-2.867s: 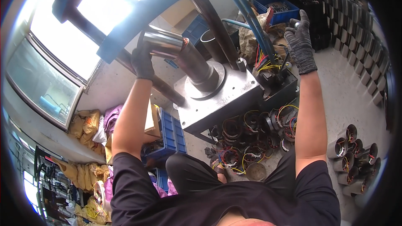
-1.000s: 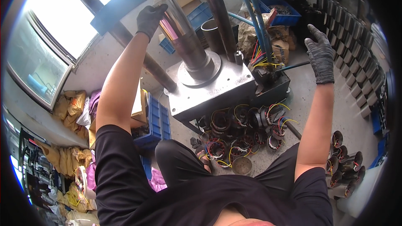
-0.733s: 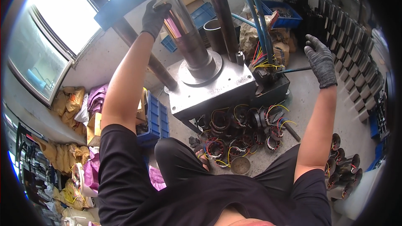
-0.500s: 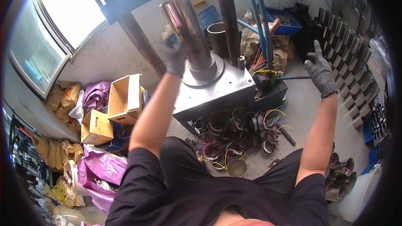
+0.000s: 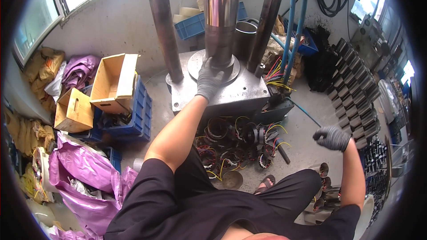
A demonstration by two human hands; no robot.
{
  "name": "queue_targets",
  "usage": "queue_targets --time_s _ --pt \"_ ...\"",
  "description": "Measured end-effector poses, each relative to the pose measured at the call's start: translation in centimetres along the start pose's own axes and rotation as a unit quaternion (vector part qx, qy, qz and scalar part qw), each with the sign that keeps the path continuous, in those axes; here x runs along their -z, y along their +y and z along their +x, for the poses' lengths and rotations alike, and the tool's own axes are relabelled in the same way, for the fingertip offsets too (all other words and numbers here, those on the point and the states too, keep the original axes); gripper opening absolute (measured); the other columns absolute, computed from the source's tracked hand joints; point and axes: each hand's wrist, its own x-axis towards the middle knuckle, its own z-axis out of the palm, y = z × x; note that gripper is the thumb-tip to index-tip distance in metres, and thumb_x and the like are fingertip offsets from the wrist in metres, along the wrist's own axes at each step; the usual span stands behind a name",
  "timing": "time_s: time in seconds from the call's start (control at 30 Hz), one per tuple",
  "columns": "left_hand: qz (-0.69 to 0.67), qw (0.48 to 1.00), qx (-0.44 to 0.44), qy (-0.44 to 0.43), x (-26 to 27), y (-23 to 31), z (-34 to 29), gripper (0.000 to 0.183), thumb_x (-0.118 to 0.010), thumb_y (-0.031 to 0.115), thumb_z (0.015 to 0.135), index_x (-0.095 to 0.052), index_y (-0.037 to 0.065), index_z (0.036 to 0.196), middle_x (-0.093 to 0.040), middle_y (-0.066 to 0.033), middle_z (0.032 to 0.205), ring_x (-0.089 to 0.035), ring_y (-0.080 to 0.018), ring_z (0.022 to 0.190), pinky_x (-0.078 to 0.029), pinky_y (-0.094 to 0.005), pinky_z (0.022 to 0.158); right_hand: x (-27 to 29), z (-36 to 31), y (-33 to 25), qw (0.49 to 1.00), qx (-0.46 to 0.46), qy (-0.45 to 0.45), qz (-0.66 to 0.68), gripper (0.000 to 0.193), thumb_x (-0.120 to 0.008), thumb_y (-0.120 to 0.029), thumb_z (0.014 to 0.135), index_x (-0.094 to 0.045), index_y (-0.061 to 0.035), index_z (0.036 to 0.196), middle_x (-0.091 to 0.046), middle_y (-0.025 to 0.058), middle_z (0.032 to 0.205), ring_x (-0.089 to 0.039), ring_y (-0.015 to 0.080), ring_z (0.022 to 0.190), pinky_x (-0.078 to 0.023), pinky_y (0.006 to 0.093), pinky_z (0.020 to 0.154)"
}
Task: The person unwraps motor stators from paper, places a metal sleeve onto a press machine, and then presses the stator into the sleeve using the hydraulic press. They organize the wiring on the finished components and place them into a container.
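Far left of the fingers (image 5: pixel 205 64), a purple sack (image 5: pixel 84 164) gapes open on the floor, with a small tan box (image 5: pixel 75 111) and a larger open box (image 5: pixel 111 93) behind it. Nearer to them stands a blue crate (image 5: pixel 142 111), then a dark left column (image 5: pixel 164 31) of the press.

Just above the left hand's (image 5: pixel 210 82) fingers, a bright metal tube (image 5: pixel 221 4) stands upright in line with a darker cylinder (image 5: pixel 219 42). The gloved left fingers are loosely extended, the thumb apart, at the cylinder's foot and over the round plate (image 5: pixel 194 69) on the press base (image 5: pixel 240 95); whether the tips touch the cylinder cannot be told. Below them, wire-wound rings (image 5: pixel 218 129) with yellow leads crowd the floor.

To the right of these fingers come a dark open pipe (image 5: pixel 245 40), the right column (image 5: pixel 267 22) and upright blue hoses (image 5: pixel 290 26). A thin lever (image 5: pixel 307 113) slants down to just beside the right hand (image 5: pixel 333 138). Its gloved fingers are curled; whether they grip the lever is unclear. Beyond them, to the upper right, stacked metal tubes (image 5: pixel 353 93) stand in rows.
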Motion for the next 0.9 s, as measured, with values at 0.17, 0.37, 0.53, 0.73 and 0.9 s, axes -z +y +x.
queue_targets --time_s 0.17,0.37,0.53,0.73,0.9 --pt "0.066 0.997 0.027 0.011 0.7 -0.6 1.0 0.078 -0.077 0.019 0.084 -0.041 0.003 0.152 -0.049 -0.0218 0.15 -0.051 -0.0395 0.135 -0.042 -0.0433 0.116 -4.2 -0.6 -1.7 0.997 -0.046 0.065 -0.015 0.023 -0.076 -0.029 0.083 -0.074 -0.0059 0.085 -0.071 0.0194 0.085 -0.071 0.0362 0.083 -0.056 0.0447 0.073" --pt "0.084 0.996 0.029 0.009 0.9 0.1 1.4 0.076 -0.076 0.02 0.085 -0.042 0.002 0.15 -0.052 -0.0229 0.147 -0.055 -0.041 0.13 -0.045 -0.0449 0.113 -5.7 -1.0 -1.6 0.985 -0.085 0.151 -0.008 0.031 -0.076 -0.031 0.084 -0.068 -0.001 0.08 -0.06 0.0231 0.075 -0.061 0.0417 0.071 -0.049 0.0458 0.064" --pt "0.112 0.992 -0.011 0.06 1.2 1.0 0.7 0.065 -0.077 0.014 0.086 -0.051 0.002 0.145 -0.066 -0.0238 0.129 -0.064 -0.038 0.121 -0.052 -0.0438 0.103 -5.4 -0.8 -2.5 0.978 -0.118 0.169 0.029 0.03 -0.076 -0.029 0.086 -0.069 -0.0004 0.082 -0.062 0.0232 0.073 -0.064 0.0407 0.069 -0.051 0.0457 0.063" --pt "0.112 0.993 0.006 0.036 1.5 0.7 0.6 0.074 -0.077 0.016 0.085 -0.045 0.004 0.151 -0.065 -0.0237 0.13 -0.063 -0.0382 0.121 -0.05 -0.0438 0.107 -6.6 -0.8 -1.5 0.967 -0.101 0.229 0.039 0.027 -0.077 -0.021 0.086 -0.065 0.0022 0.077 -0.057 0.0197 0.065 -0.056 0.0291 0.057 -0.045 0.041 0.057" --pt "0.121 0.991 0.001 0.047 1.6 0.4 0.8 0.075 -0.078 0.017 0.085 -0.045 0.004 0.151 -0.066 -0.0233 0.126 -0.064 -0.0384 0.117 -0.051 -0.0444 0.105 -6.6 -0.8 -1.3 0.961 -0.148 0.203 0.116 0.026 -0.077 -0.02 0.088 -0.067 0.0038 0.084 -0.055 0.0168 0.064 -0.05 0.0216 0.057 -0.046 0.0384 0.058"
